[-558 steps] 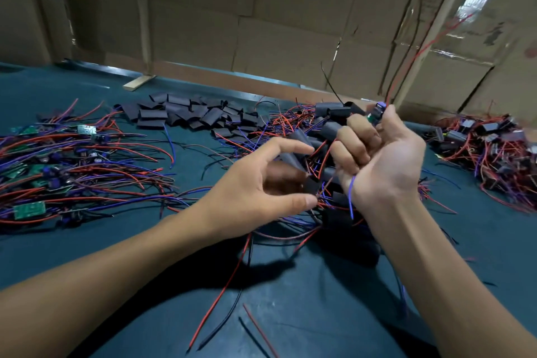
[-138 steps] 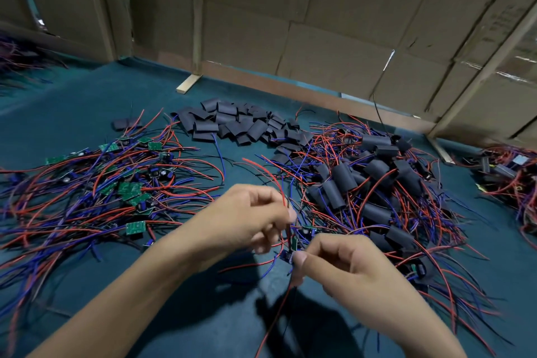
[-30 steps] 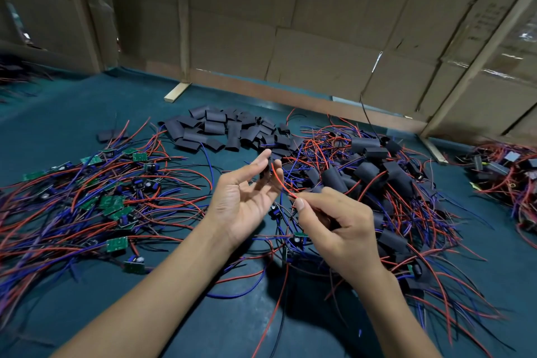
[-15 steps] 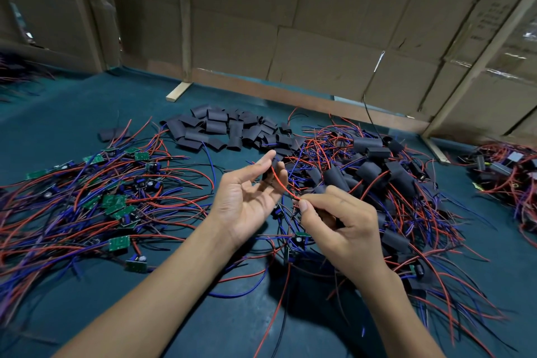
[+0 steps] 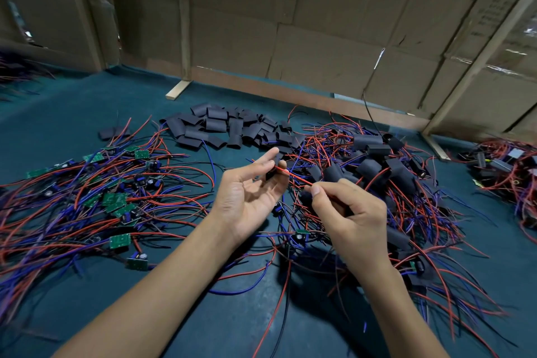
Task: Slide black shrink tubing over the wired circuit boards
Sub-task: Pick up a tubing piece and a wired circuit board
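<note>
- Short black tube piece (image 5: 270, 172), flattened, red wire (image 5: 295, 178) running out of its right end
- Tube mostly hidden behind the fingers; board inside not visible
- Left hand (image 5: 247, 195) palm up, fingertips pinching the tube above the table (image 5: 72, 113)
- Right hand (image 5: 348, 212) just right of it, pinching the red wire
- Loose tubes (image 5: 229, 128) heaped farther back

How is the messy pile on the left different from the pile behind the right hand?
The left pile shows bare green boards; the right pile wears black tubes over its boards. The left pile lies flatter; the right pile heaps higher. Both have red and blue wires on the teal table.
</note>
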Motion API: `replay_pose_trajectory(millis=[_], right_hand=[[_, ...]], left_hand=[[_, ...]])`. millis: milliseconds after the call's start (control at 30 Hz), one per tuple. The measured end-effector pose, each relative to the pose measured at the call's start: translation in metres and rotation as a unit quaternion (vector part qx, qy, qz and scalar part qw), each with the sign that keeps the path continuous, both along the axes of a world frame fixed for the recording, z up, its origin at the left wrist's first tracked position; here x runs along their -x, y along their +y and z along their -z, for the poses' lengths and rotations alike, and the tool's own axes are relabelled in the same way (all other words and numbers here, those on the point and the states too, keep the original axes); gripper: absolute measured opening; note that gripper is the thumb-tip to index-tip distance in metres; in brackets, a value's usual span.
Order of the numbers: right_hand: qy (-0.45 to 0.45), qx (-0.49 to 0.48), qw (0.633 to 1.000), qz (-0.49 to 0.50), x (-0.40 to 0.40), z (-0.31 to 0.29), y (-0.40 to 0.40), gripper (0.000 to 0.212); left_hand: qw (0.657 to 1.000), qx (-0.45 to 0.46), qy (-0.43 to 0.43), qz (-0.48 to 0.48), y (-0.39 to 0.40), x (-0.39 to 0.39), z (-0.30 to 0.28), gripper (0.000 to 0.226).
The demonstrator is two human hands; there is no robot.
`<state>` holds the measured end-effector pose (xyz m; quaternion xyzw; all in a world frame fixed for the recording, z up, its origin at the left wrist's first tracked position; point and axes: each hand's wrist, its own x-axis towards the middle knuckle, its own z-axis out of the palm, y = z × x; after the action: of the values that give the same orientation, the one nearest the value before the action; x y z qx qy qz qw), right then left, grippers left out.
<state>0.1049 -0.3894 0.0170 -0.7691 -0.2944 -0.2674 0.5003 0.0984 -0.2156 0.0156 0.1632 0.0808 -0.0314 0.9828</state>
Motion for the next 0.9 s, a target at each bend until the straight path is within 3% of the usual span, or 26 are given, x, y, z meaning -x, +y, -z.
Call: replay_pose_trajectory(millis=[200,367,433,533,667,800,900], right_hand=[[-0.037,0.049,0.998,0.033,0.001,0.005,0.004,0.007],[0.108,0.018,0.992,0.066,0.000,0.005,0.009,0.010],[0.190,-0.016,0.981,0.030,-0.001,0.005,0.007,0.016],[0.313,-0.099,0.942,-0.075,-0.006,0.004,0.003,0.035],[0.363,-0.249,0.879,-0.184,-0.008,0.000,0.008,0.051],[0.396,-0.334,0.834,-0.189,-0.009,0.000,0.008,0.063],[0.470,-0.319,0.800,-0.191,-0.010,-0.004,0.003,0.061]], left_hand=[[0.992,-0.114,-0.033,-0.048,-0.008,-0.004,0.002,0.055],[0.984,-0.147,-0.064,-0.081,-0.014,-0.005,0.004,0.033],[0.976,-0.181,-0.054,-0.104,-0.017,-0.006,0.005,0.029],[0.967,-0.216,-0.041,-0.130,-0.023,-0.007,0.007,0.055],[0.984,-0.133,-0.026,-0.118,-0.022,-0.005,0.008,0.092],[0.990,-0.064,-0.002,-0.129,-0.017,-0.008,0.008,0.087],[0.989,-0.059,-0.009,-0.138,-0.011,-0.012,0.010,0.080]])
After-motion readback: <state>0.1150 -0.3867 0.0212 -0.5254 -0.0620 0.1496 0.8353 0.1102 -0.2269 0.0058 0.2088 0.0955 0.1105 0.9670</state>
